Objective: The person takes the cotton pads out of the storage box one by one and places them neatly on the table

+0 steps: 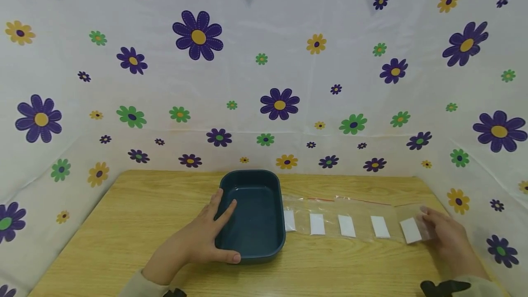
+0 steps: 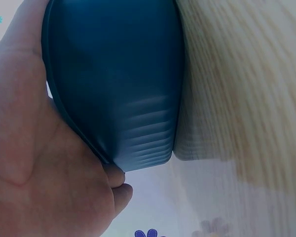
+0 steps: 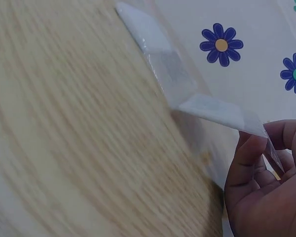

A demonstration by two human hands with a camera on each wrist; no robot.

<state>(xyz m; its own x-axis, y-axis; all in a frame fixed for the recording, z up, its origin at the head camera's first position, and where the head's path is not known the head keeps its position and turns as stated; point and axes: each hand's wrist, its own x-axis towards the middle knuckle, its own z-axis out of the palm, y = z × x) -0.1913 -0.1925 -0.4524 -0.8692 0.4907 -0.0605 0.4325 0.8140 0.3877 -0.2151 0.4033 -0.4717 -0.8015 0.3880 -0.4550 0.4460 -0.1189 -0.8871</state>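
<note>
A deep dark teal dish [image 1: 255,214] with rounded corners sits on the wooden table. My left hand [image 1: 206,233] holds its left side, thumb on the near rim and index finger reaching over the left rim. In the left wrist view, fingertips curl by the dish [image 2: 118,89]. To the right runs a row of several clear zip bags, each showing a white rectangle, such as the middle bag [image 1: 346,226]. The dish partly hides the leftmost bag [image 1: 290,220]. My right hand [image 1: 449,237] pinches the rightmost bag [image 1: 410,230] by its right edge.
The wood-grain table [image 1: 144,214] ends at a white cloth [image 1: 247,77] printed with flowers, which rises at the back and both sides. My right hand is close to the table's right edge.
</note>
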